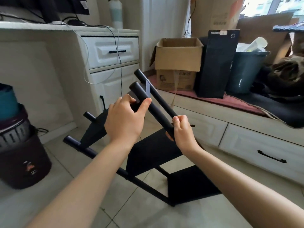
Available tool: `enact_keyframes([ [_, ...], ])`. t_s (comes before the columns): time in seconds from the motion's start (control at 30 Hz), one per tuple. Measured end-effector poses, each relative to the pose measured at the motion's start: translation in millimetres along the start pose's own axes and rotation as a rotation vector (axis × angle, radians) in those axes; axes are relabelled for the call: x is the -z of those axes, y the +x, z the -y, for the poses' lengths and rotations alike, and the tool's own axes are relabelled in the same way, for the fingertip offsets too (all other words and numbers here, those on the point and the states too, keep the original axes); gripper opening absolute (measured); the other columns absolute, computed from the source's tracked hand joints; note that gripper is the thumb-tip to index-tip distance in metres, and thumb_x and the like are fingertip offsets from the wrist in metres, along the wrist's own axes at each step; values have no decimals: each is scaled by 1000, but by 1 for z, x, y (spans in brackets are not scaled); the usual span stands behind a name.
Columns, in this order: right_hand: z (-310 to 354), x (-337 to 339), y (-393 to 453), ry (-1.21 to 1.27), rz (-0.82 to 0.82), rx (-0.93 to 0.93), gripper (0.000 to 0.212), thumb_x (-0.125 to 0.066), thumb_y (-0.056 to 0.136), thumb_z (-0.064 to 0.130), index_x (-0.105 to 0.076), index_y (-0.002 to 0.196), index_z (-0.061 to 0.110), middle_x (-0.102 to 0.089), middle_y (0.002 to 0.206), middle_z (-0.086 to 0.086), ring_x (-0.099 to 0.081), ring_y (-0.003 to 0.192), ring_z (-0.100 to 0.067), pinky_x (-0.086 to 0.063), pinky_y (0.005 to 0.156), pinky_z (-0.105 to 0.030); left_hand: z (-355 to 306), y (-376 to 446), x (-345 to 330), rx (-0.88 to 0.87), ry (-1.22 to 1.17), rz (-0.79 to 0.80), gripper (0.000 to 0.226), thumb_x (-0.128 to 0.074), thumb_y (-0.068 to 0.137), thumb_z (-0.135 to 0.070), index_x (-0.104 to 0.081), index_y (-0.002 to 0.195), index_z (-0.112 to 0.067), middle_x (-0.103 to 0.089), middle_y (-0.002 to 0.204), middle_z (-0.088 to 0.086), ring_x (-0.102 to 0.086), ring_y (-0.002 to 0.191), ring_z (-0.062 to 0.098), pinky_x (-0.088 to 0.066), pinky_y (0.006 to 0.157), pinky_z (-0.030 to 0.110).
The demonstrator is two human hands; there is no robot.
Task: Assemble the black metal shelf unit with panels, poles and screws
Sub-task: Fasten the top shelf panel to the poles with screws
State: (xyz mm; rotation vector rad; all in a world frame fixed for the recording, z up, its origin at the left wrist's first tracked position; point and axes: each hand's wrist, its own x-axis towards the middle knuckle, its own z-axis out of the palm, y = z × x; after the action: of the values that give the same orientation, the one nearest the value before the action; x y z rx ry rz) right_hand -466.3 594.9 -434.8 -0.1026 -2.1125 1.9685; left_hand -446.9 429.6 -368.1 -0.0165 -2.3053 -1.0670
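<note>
My left hand (125,119) grips the round black metal pole (153,106); my right hand (181,129) pinches its lower end (probably twisting). I keep it straight while tightening.

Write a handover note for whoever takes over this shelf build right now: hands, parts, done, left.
Left hand: grips the upper end of the near pole, thumb over it.
Right hand: fingers curled round the same pole lower down.
Shelf unit: tipped over on the tiled floor, three black panels already joined to poles; a second pole runs parallel just behind the held one.
Done: most of the frame is together.
Left: probably seating or tightening the held pole; no screws visible, so check the joints.
</note>
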Motion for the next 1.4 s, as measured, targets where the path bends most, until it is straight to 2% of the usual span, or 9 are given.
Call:
enact_keyframes([
  [0.23,-7,-10,3,-103,58,74,14,-35,107,29,-42,102,19,-57,97,-11,-65,84,-22,-53,55,-19,22,3,2,85,-124,9,41,-59,91,-62,-61,93,-20,-66,96,-2,-62,91,17,-49,73,29],
  [0.43,-34,-8,2,-173,108,131,12,-36,106,35,-43,97,30,-65,88,-16,-66,71,-20,-48,50,-16,59,-16,-5,150,-228,20,32,-62,90,-59,-59,79,-29,-65,72,-14,-59,71,-11,-39,54,2],
  [0.53,-54,-3,3,-231,179,157,10,-36,105,39,-42,97,38,-65,83,-9,-65,64,-10,-50,51,-17,88,-21,-8,273,-298,119,40,-65,83,-67,-63,80,-27,-65,70,-22,-62,75,2,-45,66,16],
  [0.67,-86,1,4,-409,199,191,10,-35,104,43,-40,96,40,-61,73,2,-65,66,-4,-59,62,-33,126,-32,-14,508,-379,312,58,-73,58,-69,-70,96,-25,-76,85,-9,-70,95,16,-56,87,39],
  [0.8,-121,3,0,-558,220,185,13,-35,103,45,-39,105,33,-61,73,5,-64,68,0,-59,62,-33,160,-57,-26,655,-417,450,59,-80,56,-55,-73,103,-19,-79,90,-5,-75,94,15,-59,88,36],
  [0.9,-138,4,-5,-635,271,167,13,-34,103,46,-39,105,34,-63,73,5,-64,62,-4,-55,59,-26,180,-84,-34,712,-428,449,61,-80,52,-55,-74,100,-18,-79,89,-3,-76,88,11,-58,80,27],
  [1.0,-149,2,-14,-696,332,156,17,-32,104,46,-38,107,31,-64,75,4,-65,64,-8,-56,63,-31,197,-108,-38,758,-462,429,54,-80,56,-50,-75,98,-17,-79,89,-3,-75,87,9,-57,77,23],
  [1.3,-167,-12,-35,-841,477,99,23,-29,105,44,-38,114,26,-68,81,-3,-66,74,-25,-54,76,-49,233,-143,-35,931,-545,480,55,-84,57,-32,-74,107,-10,-78,101,8,-74,99,23,-58,91,38],
  [1.4,-172,-14,-37,-872,490,94,23,-31,104,44,-39,114,25,-70,81,-3,-67,75,-26,-54,77,-50,240,-149,-36,940,-547,475,40,-84,67,-22,-74,105,-12,-78,98,10,-75,97,26,-57,93,41],
])
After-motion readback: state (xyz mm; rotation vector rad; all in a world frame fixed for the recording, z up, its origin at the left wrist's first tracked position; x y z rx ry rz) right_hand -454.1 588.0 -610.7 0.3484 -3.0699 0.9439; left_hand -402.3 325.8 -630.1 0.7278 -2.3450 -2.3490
